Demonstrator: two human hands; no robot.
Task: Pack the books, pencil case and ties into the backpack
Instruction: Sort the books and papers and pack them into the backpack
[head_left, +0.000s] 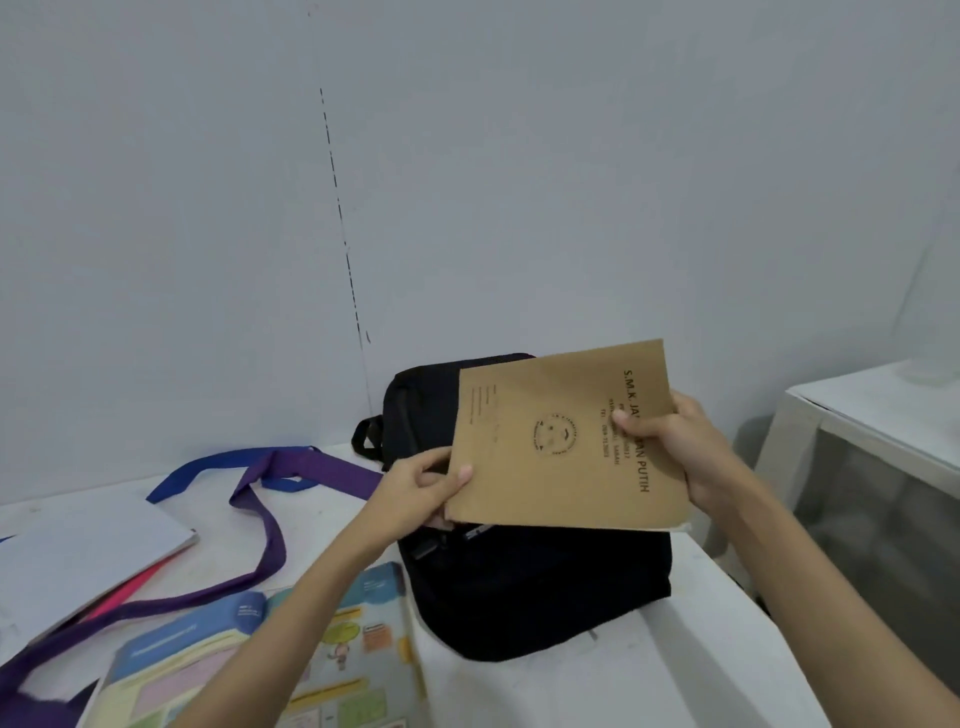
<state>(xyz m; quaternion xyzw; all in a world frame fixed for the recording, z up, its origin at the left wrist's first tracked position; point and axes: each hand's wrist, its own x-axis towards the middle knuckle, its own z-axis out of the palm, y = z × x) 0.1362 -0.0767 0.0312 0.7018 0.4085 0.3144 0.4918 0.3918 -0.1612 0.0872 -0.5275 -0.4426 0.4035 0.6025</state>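
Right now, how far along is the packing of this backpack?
Nothing visibly packed yet; the black backpack's inside is hidden. In hand: both hands, left hand and right hand, hold the brown exercise book over it. Left on the table: colourful textbook, white book, purple tie, blue tie. No pencil case visible.

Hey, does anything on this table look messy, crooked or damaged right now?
Nothing looks damaged. The purple tie and blue tie sprawl tangled across the white table, and the brown exercise book, held in both hands over the black backpack, is tilted.

Bare forearms, no sleeves visible
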